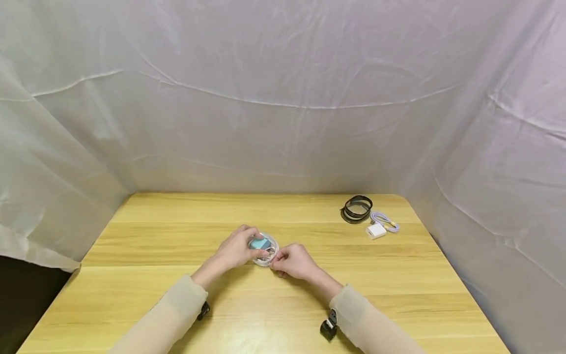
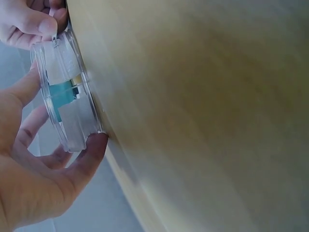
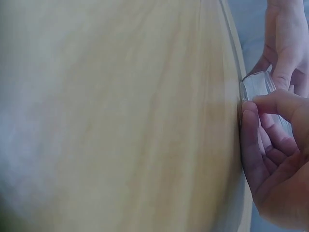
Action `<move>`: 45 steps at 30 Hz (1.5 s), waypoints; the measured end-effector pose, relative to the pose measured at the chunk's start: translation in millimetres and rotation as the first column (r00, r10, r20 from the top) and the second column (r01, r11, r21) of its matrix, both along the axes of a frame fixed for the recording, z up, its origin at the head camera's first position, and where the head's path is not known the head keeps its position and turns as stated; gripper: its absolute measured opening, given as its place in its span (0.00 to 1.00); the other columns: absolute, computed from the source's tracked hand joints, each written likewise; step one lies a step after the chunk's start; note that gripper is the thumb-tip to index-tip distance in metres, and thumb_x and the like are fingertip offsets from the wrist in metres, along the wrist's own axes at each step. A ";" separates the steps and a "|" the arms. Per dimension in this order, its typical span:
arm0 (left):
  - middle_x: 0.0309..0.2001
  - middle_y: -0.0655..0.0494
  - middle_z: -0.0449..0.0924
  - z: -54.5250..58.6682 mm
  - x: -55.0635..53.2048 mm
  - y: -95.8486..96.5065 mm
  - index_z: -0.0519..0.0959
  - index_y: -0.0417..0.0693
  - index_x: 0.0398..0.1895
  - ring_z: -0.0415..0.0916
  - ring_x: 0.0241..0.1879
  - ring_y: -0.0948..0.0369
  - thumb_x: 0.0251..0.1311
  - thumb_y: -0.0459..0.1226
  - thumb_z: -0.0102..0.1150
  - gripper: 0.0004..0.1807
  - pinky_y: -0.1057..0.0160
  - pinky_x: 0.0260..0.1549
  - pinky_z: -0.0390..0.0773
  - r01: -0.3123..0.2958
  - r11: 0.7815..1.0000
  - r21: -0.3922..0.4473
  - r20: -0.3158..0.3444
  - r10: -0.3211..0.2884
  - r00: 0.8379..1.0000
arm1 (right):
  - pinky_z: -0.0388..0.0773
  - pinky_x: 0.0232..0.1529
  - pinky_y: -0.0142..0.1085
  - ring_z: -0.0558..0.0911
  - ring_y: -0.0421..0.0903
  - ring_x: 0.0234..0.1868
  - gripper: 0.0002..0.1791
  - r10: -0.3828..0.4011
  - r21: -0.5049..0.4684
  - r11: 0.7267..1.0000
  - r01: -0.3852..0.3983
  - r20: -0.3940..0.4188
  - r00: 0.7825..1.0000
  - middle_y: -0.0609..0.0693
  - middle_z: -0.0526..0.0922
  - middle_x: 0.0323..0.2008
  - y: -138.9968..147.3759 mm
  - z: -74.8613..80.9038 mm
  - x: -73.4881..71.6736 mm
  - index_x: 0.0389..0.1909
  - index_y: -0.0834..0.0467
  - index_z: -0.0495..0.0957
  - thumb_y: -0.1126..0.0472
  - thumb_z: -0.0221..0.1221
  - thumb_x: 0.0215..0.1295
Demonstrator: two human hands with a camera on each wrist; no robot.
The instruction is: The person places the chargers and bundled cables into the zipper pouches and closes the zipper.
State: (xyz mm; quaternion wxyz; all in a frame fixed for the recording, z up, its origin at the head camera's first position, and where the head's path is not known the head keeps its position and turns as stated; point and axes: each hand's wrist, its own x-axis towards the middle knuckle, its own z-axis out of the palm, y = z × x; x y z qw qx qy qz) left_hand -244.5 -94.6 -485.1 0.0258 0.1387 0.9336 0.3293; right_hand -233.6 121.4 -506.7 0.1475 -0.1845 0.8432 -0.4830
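Observation:
A round clear plastic case [image 2: 76,120] sits at the middle of the table, with a teal block [image 1: 261,244] and white pieces showing through its wall. My left hand [image 1: 239,249] grips the case from the left, thumb and fingers spread around its rim. On the opposite side, my right hand [image 1: 298,261] pinches a small clear tab [image 2: 54,36] at the case's edge between thumb and forefinger. The right wrist view shows these fingertips right at the rim, and they partly hide it.
A coiled black cable [image 1: 356,209] lies at the back right of the wooden table [image 1: 177,216]. Beside it are a white charger plug [image 1: 376,231] and a looped lilac cable [image 1: 391,225]. Pale cloth [image 1: 274,142] hangs behind the table and along its sides.

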 end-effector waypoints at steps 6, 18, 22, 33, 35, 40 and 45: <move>0.54 0.54 0.78 -0.5 -1.4 -0.2 0.82 0.56 0.44 0.76 0.49 0.56 0.54 0.50 0.79 0.19 0.54 0.46 0.81 0.015 1.000 -0.005 -0.004 -0.015 1.000 | 0.81 0.21 0.29 0.80 0.39 0.18 0.06 -0.004 0.009 1.000 0.004 -0.013 1.000 0.51 0.84 0.18 -0.4 2.2 0.4 0.24 0.63 0.85 0.69 0.67 0.60; 0.53 0.53 0.78 5.3 -1.5 0.1 0.82 0.56 0.44 0.76 0.51 0.52 0.53 0.46 0.79 0.18 0.49 0.51 0.82 0.026 1.000 0.013 0.028 -0.027 0.999 | 0.86 0.25 0.34 0.84 0.41 0.23 0.05 -0.038 0.003 0.999 0.038 0.016 0.999 0.52 0.86 0.23 10.3 5.9 -4.3 0.27 0.64 0.86 0.70 0.65 0.62; 0.54 0.52 0.78 4.9 -2.4 -0.2 0.82 0.55 0.44 0.76 0.52 0.51 0.54 0.46 0.79 0.18 0.46 0.52 0.82 0.045 0.999 0.012 0.024 -0.045 0.999 | 0.84 0.23 0.32 0.83 0.40 0.21 0.04 -0.046 0.009 0.999 0.046 0.013 0.999 0.51 0.86 0.22 11.1 4.1 -5.1 0.27 0.63 0.86 0.68 0.67 0.62; 0.55 0.52 0.78 2.5 -4.5 -1.6 0.82 0.55 0.46 0.76 0.53 0.51 0.54 0.48 0.79 0.19 0.47 0.53 0.81 0.052 0.998 0.030 0.054 -0.053 0.997 | 0.79 0.19 0.28 0.79 0.38 0.18 0.07 -0.063 0.025 0.998 0.063 -0.004 0.998 0.50 0.84 0.18 9.8 1.0 -4.9 0.26 0.59 0.86 0.62 0.73 0.60; 0.55 0.52 0.78 2.0 -4.8 -1.8 0.83 0.56 0.46 0.76 0.53 0.51 0.54 0.48 0.79 0.19 0.47 0.53 0.81 0.050 0.998 0.032 0.055 -0.052 0.997 | 0.80 0.20 0.29 0.79 0.38 0.18 0.07 -0.054 0.025 0.998 0.054 -0.012 0.998 0.50 0.84 0.18 10.3 0.8 -5.3 0.26 0.60 0.86 0.63 0.72 0.61; 0.55 0.53 0.79 3.4 -4.5 -1.7 0.83 0.56 0.45 0.77 0.54 0.50 0.55 0.47 0.79 0.18 0.45 0.54 0.81 0.056 0.998 0.032 0.051 -0.058 0.997 | 0.83 0.21 0.33 0.80 0.40 0.19 0.07 -0.040 0.028 0.999 0.040 -0.027 0.999 0.51 0.84 0.19 10.5 0.7 -6.2 0.26 0.62 0.86 0.65 0.70 0.63; 0.57 0.51 0.80 5.7 -4.6 -1.7 0.83 0.54 0.46 0.78 0.54 0.50 0.55 0.46 0.79 0.18 0.46 0.55 0.81 0.070 0.997 0.032 0.054 -0.072 0.996 | 0.86 0.24 0.35 0.82 0.41 0.21 0.07 -0.041 0.004 0.999 0.041 0.003 0.999 0.52 0.84 0.21 11.1 2.5 -5.9 0.28 0.65 0.85 0.66 0.68 0.65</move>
